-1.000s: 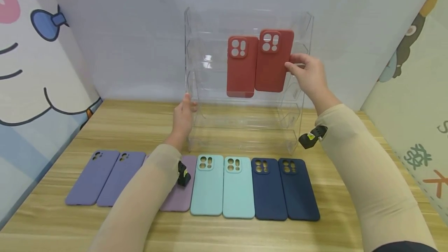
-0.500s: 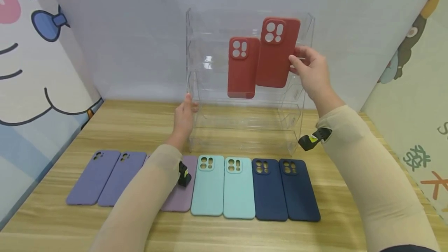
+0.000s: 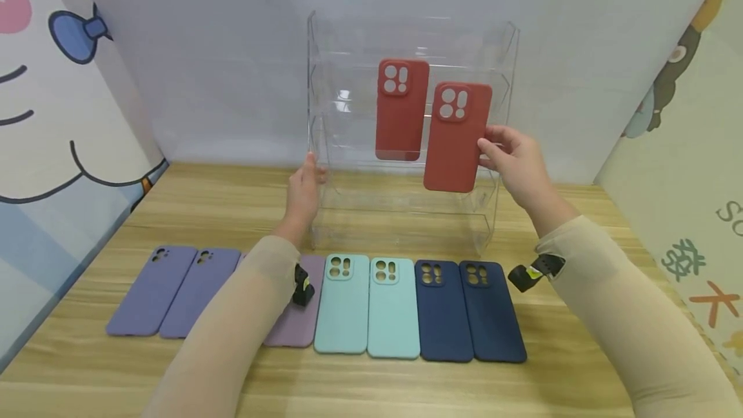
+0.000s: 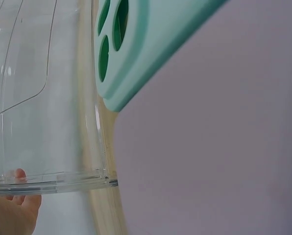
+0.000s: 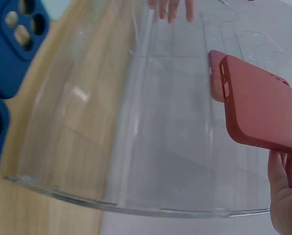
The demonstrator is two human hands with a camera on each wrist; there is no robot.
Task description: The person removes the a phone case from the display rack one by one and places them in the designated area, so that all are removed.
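Observation:
My right hand (image 3: 516,163) pinches a red phone case (image 3: 457,140) by its right edge, upright in front of the clear acrylic rack (image 3: 400,237). In the right wrist view the held case (image 5: 263,105) overlaps a second red case (image 5: 216,73) behind it. That second red phone case (image 3: 402,115) stands in an upper tier of the rack, left of the held one. My left hand (image 3: 304,192) grips the rack's left side panel; in the left wrist view this hand (image 4: 16,213) has its fingers at the panel's edge.
Phone cases lie in a row before the rack: purple ones (image 3: 152,292), a mauve one (image 3: 296,321) partly under my left sleeve, two mint ones (image 3: 342,315), two navy ones (image 3: 496,321). Printed cloths hang left and right; a white cloth (image 3: 232,82) stands behind.
The red phone case in my right hand first rose and tilted away from beside the other one, then came down lower before the rack. My left hand stayed on the side panel.

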